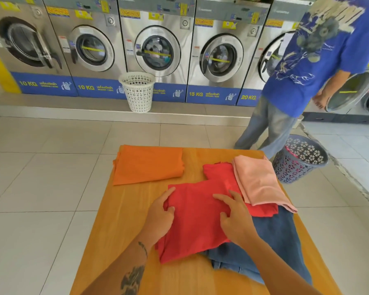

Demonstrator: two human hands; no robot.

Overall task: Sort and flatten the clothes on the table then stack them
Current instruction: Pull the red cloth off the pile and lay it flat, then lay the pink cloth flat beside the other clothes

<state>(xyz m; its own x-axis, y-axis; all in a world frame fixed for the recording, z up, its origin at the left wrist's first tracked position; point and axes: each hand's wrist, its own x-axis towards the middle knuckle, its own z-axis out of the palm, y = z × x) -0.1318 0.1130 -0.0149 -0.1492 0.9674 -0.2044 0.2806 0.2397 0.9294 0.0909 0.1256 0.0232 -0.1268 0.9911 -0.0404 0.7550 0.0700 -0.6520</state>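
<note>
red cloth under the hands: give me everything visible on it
The red cloth is plain, matte, soft-looking fabric, no print visible. It lies mostly flat on the table, near its front middle, with a layered left edge and a rumpled part reaching back right. The left hand grips its left edge; the right hand presses on top. Its right side lies over the blue cloth, and the pink cloth covers its far right part.
</note>
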